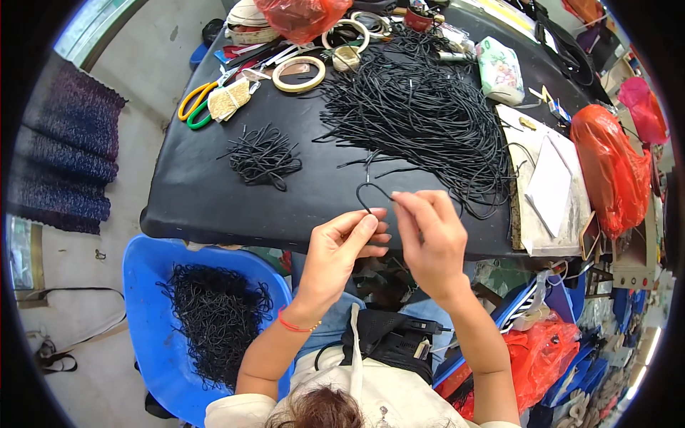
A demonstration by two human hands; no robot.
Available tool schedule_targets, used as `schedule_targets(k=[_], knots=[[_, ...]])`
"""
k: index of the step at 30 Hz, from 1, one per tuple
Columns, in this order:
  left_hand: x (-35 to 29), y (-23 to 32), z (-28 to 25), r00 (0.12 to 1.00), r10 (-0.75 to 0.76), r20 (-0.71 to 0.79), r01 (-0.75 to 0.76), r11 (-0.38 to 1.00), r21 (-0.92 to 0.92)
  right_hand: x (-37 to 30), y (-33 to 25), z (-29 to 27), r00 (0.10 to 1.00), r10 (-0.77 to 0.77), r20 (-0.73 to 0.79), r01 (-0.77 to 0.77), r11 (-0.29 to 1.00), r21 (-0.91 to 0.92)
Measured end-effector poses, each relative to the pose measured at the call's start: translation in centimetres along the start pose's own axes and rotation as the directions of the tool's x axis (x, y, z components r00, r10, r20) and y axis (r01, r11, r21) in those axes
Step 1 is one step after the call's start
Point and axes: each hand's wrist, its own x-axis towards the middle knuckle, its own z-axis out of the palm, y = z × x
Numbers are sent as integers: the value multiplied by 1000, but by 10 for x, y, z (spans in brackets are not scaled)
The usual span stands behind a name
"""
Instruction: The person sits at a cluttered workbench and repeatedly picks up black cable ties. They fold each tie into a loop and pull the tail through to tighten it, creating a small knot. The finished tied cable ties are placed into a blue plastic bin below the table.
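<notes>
Left hand (342,246) and right hand (430,242) both have fingers pinching a looped black cord (358,194), just this side of the cord pile (421,114).

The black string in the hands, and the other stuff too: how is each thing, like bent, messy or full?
Black cord: bent into an open loop
Left hand: pinching the cord
Right hand: pinching the cord
Large cord pile: loose, spread out
Small cord heap: bunched, apart from the large pile
Blue tub: open, partly filled with tangled cords
Red bag at the table's right end: bulging, contents hidden
</notes>
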Motion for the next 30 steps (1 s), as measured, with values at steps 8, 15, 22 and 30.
schedule_targets(k=[8,15,22,30], knots=[[2,-5,-10,1000,-5,-24,4,1000,-31,-7,-3,9,986,18,167,-51,980,193],[8,-1,-26,999,13,40,3,929,-371,-14,7,-1,990,76,118,-91,988,124],[1,0,-23,984,-127,128,134,989,-54,-11,1,2,978,-171,120,168,985,32],[0,-1,-26,981,178,72,-179,714,677,-8,-6,-26,934,-237,269,279,952,-129]])
